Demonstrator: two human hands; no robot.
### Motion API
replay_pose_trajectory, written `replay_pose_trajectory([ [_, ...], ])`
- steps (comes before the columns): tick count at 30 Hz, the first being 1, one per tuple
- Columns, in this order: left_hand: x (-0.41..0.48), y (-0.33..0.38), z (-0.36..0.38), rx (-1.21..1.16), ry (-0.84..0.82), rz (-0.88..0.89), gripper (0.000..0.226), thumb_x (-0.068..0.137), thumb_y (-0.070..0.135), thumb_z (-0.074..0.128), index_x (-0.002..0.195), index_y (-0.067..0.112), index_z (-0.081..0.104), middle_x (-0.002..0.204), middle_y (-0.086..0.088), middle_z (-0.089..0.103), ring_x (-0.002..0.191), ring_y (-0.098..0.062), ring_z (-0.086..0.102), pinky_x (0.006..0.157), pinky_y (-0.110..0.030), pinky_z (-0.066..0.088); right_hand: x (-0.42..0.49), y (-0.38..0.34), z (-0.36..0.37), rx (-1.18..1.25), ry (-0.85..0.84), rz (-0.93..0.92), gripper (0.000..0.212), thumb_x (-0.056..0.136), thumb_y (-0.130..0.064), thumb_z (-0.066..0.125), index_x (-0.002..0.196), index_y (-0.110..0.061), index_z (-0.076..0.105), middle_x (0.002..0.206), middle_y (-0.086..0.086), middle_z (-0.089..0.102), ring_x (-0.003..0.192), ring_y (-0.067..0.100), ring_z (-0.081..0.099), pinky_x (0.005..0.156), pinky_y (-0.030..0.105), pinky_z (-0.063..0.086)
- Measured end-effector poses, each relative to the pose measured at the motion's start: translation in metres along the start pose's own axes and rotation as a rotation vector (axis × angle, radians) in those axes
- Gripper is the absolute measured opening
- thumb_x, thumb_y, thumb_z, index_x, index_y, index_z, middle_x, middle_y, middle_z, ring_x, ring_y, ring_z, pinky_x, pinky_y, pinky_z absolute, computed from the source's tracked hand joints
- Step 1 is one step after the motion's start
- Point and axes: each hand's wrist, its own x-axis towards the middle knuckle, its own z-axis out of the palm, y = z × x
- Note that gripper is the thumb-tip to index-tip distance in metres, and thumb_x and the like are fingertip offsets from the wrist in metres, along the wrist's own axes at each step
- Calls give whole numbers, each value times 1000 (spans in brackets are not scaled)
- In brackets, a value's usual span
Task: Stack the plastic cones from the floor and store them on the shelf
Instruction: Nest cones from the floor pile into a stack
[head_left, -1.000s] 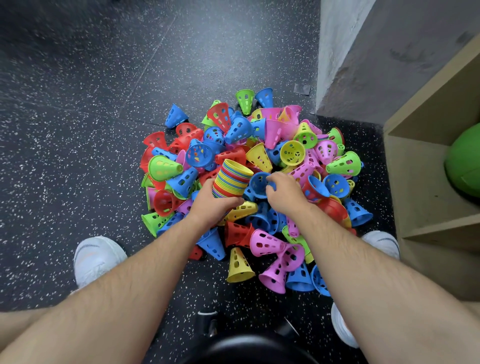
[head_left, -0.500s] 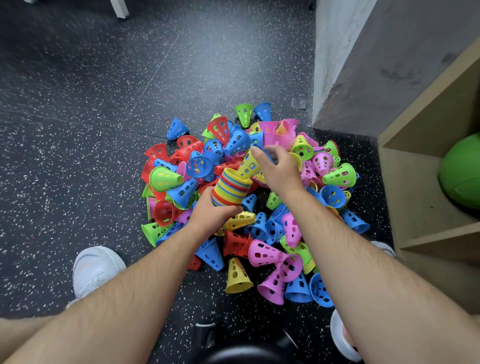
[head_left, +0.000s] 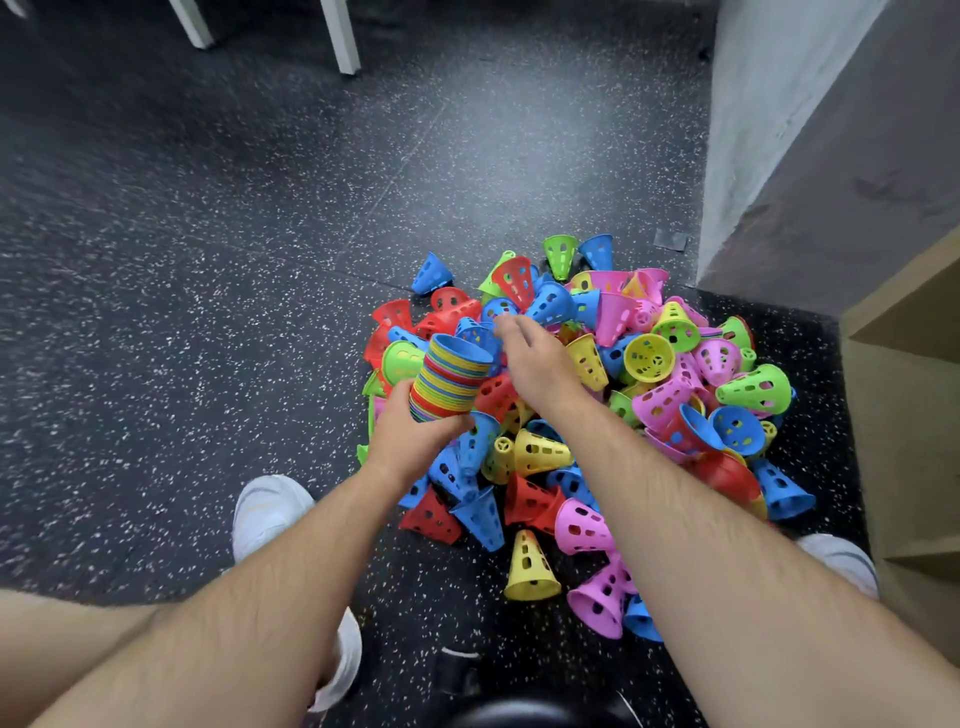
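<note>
Blue cone (head_left: 479, 335) sits just under my right fingers (head_left: 508, 328). They are straight and loose and hold nothing. The tips are blurred, so I cannot tell whether they touch it yet. My right hand (head_left: 537, 366) is stretched over the near-left top of the heap, just beside the mouth of the stack. Half a second ago these same fingers were carrying a cone toward that mouth.

My left fingers (head_left: 405, 397) and thumb are wrapped round the lower part of the stack (head_left: 449, 382). My left hand (head_left: 421, 439) holds it tilted, mouth up and away from me, above the left edge of the heap.

Change noted: the top rim of the stack now reads blue, where a second ago it read yellow. Judgement: one blue cone has been nested, that cycle is closed, and the right hand is going for the next piece.

The loose cones (head_left: 654, 395) lie in a mixed heap of red, pink, yellow, green and blue on the speckled floor (head_left: 260, 270). Most lie on their sides, and a few stand at the near edge. By count the stacking is far from finished.

The wooden shelf (head_left: 904, 358) stands at the right edge, well apart from the stack, and no cone is stored on it yet. One white shoe (head_left: 270, 512) is left of the heap, the other right.
</note>
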Motion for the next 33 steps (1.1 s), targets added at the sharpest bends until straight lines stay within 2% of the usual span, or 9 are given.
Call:
replay_pose_trajectory([
  [2,0,-3,-22,0,70,-3,54,66,11,93,107,15,59,87,3,67,60,7,59,56,-10,45,8,-5,11,-106,21,-35,33,104,-37,42,122,-18,63,114,-4,66,102,12,58,88,31,44],
  [6,2,-20,-62,-28,158,-65,62,57,18,96,105,18,58,91,1,72,73,-10,66,68,-27,51,29,-6,44,-366,-55,-158,35,98,-27,53,131,-16,60,124,4,65,119,24,56,103,42,45],
  [12,6,-49,-92,-35,225,-116,63,56,16,97,104,23,56,92,1,70,76,-10,64,68,-24,48,52,-18,107,-928,-255,-444,61,92,-41,62,148,-30,40,140,3,51,130,30,43,107,45,34],
  [16,9,-62,-95,-47,238,-168,66,47,33,88,104,25,57,92,2,71,79,-12,67,71,-27,50,64,-17,130,-1115,-330,-438,75,88,-54,63,153,-38,29,147,9,43,132,32,41,107,45,33],
  [19,12,-65,-93,-38,220,-187,66,48,32,87,106,23,57,91,3,71,78,-10,66,66,-24,46,73,-12,135,-1184,-374,-381,72,91,-49,64,153,-38,29,142,12,45,127,34,45,106,45,34],
  [23,16,-71,-87,-11,179,-206,59,63,17,94,108,19,57,94,-1,71,80,-14,66,65,-24,45,81,-9,133,-1088,-372,-345,59,91,-27,63,145,-32,39,129,12,52,118,34,49,101,44,35],
  [27,15,-73,-81,15,153,-215,59,61,21,94,107,21,56,94,-2,70,79,-15,66,65,-26,45,81,-24,119,-738,-285,-364,57,84,-32,71,134,-23,45,122,9,54,114,31,52,98,42,37],
  [30,15,-71,-76,36,139,-220,64,55,32,94,105,27,56,92,1,71,77,-17,67,65,-30,48,69,-36,98,-324,-157,-277,54,80,-31,77,122,-17,45,105,0,54,92,21,53,80,32,40],
  [33,15,-66,-68,57,117,-215,59,55,34,93,100,31,54,88,2,72,70,-16,65,64,-35,51,54,-40,81,-111,-25,-198,52,79,-26,79,115,-12,44,98,0,53,76,12,51,64,16,41],
])
